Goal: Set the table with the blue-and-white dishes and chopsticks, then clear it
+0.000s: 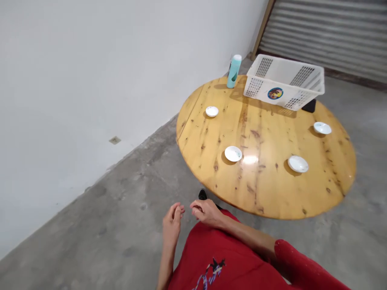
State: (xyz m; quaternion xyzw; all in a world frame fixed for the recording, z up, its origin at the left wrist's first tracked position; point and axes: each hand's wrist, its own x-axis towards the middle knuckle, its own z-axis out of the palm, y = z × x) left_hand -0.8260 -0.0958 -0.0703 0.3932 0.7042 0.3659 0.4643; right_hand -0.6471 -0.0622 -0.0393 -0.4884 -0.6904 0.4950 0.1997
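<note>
My left hand [173,221] hangs in front of my red shirt, its fingers loosely bent and apart, holding nothing. Close to its right is my right hand [207,211], also relaxed, with slightly curled fingers and nothing visible in them. A small gap separates the two hands. Both are short of the round wooden table [223,177], touching nothing on it. Nearest to them on the tabletop is a small white dish [233,154]. Other white dishes sit farther off: one at the back left [212,111], one at the front right [298,164] and one at the far right [322,128].
A white plastic basket [263,95] with a round sticker stands at the table's back. Left of it is a turquoise bottle [233,72]; a dark flat object [309,106] lies by its right end. A white wall [121,72] borders the left, beyond grey concrete floor [127,201].
</note>
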